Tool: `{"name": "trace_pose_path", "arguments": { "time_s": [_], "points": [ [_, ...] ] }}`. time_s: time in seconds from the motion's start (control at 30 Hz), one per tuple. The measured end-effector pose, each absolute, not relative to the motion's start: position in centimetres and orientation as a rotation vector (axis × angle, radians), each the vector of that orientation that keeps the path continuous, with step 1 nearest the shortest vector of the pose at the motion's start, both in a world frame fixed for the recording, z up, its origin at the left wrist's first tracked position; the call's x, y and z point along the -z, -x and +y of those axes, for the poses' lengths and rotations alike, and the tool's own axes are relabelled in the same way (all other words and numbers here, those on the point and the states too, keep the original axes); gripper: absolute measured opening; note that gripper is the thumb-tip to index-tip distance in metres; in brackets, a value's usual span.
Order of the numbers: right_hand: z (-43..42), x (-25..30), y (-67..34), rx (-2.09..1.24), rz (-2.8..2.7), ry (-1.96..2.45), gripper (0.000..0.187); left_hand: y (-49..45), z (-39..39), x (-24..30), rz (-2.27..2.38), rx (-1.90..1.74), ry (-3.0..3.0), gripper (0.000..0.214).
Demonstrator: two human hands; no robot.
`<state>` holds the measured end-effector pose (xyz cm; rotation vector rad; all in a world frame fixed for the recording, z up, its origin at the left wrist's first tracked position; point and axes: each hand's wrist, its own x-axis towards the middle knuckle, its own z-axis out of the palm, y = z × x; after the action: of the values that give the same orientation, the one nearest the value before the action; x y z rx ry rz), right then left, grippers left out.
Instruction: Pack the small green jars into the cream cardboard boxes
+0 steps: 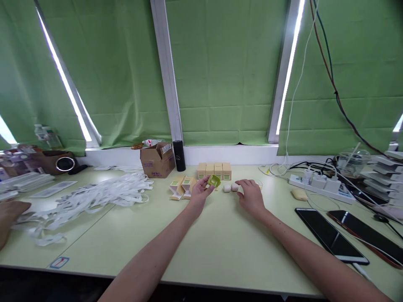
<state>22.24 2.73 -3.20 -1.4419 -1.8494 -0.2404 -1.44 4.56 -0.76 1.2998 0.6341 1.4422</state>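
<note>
My left hand pinches a small green ring-shaped part between thumb and fingers, just above the pale green table. My right hand rests palm down on the table with its fingers curled, its fingertips next to two small white pieces. Whether it holds anything is hidden. A row of small tan boxes stands just behind both hands. Two open tan boxes with green labels lie left of my left hand.
A cardboard box and a black cylinder stand at the back. A heap of white straps covers the left side, where another person's hand rests. A power strip with cables and two dark phones lie right.
</note>
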Motion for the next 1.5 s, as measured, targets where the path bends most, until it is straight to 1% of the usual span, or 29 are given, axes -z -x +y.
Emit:
{"name": "trace_pose_path", "arguments": {
  "time_s": [0.13, 0.3, 0.43, 0.67, 0.7, 0.77, 0.8, 0.87, 0.9, 0.97, 1.0, 1.1, 1.17, 1.27, 1.5],
  "points": [
    [3.4, 2.6, -21.8, 0.37, -1.996, 1.603, 0.038, 1.6, 4.5, 0.8, 0.606, -1.438, -1.282, 0.064],
    [4.2, 2.0, -21.1, 0.424, -2.104, 1.731, 0.036, 1.7, 4.6, 0.9, 0.601, -1.433, -1.279, 0.063],
    [4.9, 2.1, -20.8, 0.418, -2.078, 1.76, 0.024, 1.7, 4.7, 0.9, 0.606, -1.421, -1.292, 0.063],
    [5.3, 2.2, -21.6, 0.396, -1.955, 1.737, 0.023, 1.7, 4.9, 1.0, 0.621, -1.421, -1.295, 0.063],
    [5.3, 2.1, -21.7, 0.321, -1.878, 1.698, 0.022, 1.7, 4.9, 1.0, 0.623, -1.427, -1.279, 0.063],
    [5.3, 1.9, -21.6, -0.028, -1.612, 1.531, 0.018, 1.7, 5.0, 1.1, 0.624, -1.444, -1.246, 0.062],
    [5.2, 1.8, -21.5, -0.242, -1.461, 1.416, 0.021, 1.7, 5.1, 1.1, 0.623, -1.451, -1.235, 0.062],
    [4.9, 1.7, -21.0, -0.585, -1.25, 1.221, 0.035, 1.7, 5.1, 1.1, 0.619, -1.464, -1.226, 0.062],
    [4.6, 1.7, -20.6, -0.66, -1.23, 1.177, 0.042, 1.8, 5.1, 1.1, 0.615, -1.465, -1.227, 0.062],
    [3.8, 1.7, -20.0, -0.757, -1.217, 1.11, 0.05, 1.8, 4.9, 1.0, 0.604, -1.462, -1.229, 0.06],
    [3.2, 1.6, -19.6, -0.817, -1.198, 1.062, 0.051, 1.8, 4.8, 0.9, 0.599, -1.459, -1.225, 0.06],
    [1.5, 1.1, -19.0, -1.213, -1.001, 0.754, 0.046, 1.8, 4.6, 0.7, 0.591, -1.452, -1.192, 0.06],
    [0.6, 0.5, -18.8, -1.312, -0.953, 0.654, 0.043, 1.7, 4.5, 0.7, 0.592, -1.451, -1.165, 0.06],
    [-0.3, -0.4, -18.7, -1.348, -0.933, 0.612, 0.042, 1.5, 4.4, 0.6, 0.588, -1.455, -1.148, 0.058],
    [-1.0, -0.6, -18.1, -1.224, -1.009, 0.596, 0.043, 1.4, 4.1, 0.4, 0.578, -1.431, -1.185, 0.058]
  ]
}}
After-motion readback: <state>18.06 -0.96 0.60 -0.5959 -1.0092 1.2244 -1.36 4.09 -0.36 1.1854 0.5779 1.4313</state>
